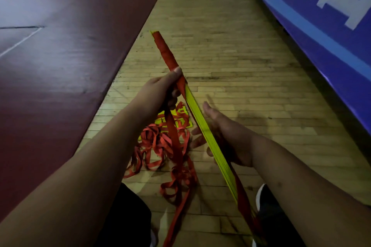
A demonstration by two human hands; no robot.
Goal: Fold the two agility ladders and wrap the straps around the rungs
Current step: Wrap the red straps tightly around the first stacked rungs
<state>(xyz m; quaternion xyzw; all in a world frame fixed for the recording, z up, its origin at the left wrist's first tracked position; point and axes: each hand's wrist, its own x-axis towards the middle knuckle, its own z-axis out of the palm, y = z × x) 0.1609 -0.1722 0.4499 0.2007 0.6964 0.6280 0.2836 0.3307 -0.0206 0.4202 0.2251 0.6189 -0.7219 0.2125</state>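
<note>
A dark red mat (60,56) fills the area far left of the rung bundle (197,118), which is a stack of yellow rungs held slantwise above the wooden floor (230,56). The left hand (160,92) grips the bundle just left of its middle, fingers curled round it and the thumb pressed on top where the wound red strap (164,52) ends. The far half of the bundle is covered by that strap. From the left hand a loose length of strap hangs down to the floor. Below and left of the bundle lies the second ladder (158,142), a tangled heap of red straps with yellow rungs showing. The right hand (226,136) is apart from the left, fingers straight, resting against the bundle's bare near half. A blue banner (321,26) runs far right of the bundle.
</note>
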